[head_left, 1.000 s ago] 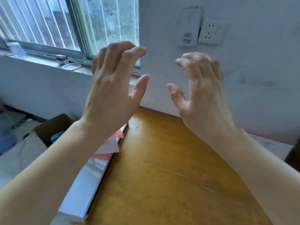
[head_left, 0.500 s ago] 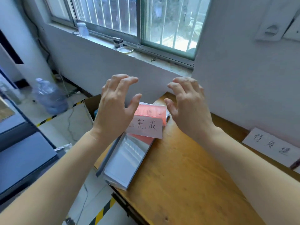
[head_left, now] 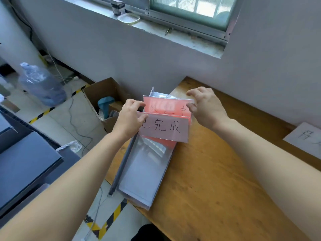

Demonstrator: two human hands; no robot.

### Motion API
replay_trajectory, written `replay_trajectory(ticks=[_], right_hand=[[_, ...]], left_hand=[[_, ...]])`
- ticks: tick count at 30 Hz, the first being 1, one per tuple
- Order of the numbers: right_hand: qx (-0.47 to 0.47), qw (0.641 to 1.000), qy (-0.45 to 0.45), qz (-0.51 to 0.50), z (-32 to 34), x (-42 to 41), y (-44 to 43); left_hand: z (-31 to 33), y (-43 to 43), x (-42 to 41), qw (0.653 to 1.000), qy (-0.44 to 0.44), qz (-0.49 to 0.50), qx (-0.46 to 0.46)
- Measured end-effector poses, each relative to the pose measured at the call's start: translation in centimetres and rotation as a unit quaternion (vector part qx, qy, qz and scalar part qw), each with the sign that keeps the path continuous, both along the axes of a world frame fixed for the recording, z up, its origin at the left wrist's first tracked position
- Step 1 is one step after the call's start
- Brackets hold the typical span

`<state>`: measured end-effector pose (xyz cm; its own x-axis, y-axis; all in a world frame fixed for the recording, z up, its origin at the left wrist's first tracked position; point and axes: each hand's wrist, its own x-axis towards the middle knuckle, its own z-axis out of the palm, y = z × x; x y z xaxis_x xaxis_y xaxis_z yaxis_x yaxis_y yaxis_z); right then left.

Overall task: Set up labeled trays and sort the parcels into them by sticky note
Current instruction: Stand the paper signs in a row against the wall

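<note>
A stack of clear acrylic trays lies along the left edge of the wooden table. At its far end stand two labeled front walls: a pale pink label with black handwriting, and behind it an orange-red label. My left hand grips the left end of the pink-labeled wall. My right hand pinches the right end of the clear wall that carries the orange-red label. No parcels are in view.
A white handwritten label lies at the table's far right by the wall. An open cardboard box sits on the floor left of the table, beyond it a water jug. A dark cabinet stands at left.
Both hands dropped from in front of the wall down to the stacked trays and took hold of the labeled ends. The view tilted down and left.
</note>
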<state>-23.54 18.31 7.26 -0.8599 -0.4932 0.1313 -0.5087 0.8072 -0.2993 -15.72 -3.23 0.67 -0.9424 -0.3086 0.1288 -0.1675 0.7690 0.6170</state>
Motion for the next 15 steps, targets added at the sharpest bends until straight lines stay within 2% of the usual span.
replay_trajectory(ticks=[6,9,12,15], right_hand=[[0.017,0.988,-0.112,-0.101,-3.7,-3.9,-1.8],[-0.003,0.977,-0.145,-0.154,-4.9,-5.0,-2.1],[-0.074,0.961,-0.177,-0.198,-5.7,-5.9,-2.3],[-0.180,0.927,-0.230,-0.236,-6.4,-6.6,-2.3]], left_hand=[[-2.9,-2.4,-3.0,0.994,-0.105,-0.009,0.031],[-3.1,-2.9,-3.6,0.990,-0.123,-0.020,0.061],[-3.1,-2.9,-3.8,0.989,-0.117,-0.015,0.088],[-3.2,-2.7,-3.9,0.985,-0.116,0.001,0.130]])
